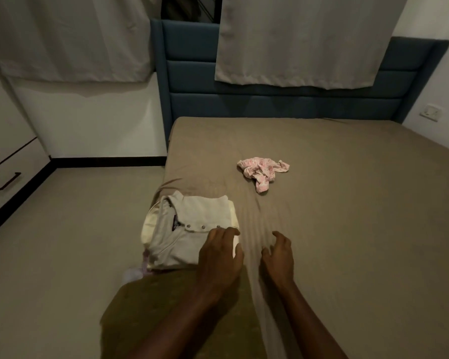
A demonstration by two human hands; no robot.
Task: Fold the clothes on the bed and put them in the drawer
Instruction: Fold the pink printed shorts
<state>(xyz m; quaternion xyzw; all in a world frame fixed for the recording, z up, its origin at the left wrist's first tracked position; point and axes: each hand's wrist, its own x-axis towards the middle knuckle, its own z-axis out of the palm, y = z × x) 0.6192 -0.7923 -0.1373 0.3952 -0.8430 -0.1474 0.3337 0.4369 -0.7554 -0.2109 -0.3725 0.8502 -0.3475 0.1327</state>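
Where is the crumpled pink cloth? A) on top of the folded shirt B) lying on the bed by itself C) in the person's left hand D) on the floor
B: the pink cloth lies crumpled on the bed sheet, apart from both hands and the folded white shirt.

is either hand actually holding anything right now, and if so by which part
Nothing is gripped. The left hand rests on the right edge of the folded cream shirt; the right hand hovers over the bed sheet, fingers loosely curled.

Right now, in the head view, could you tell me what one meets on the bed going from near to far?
Right hand → folded cream shirt → crumpled pink garment → blue headboard.
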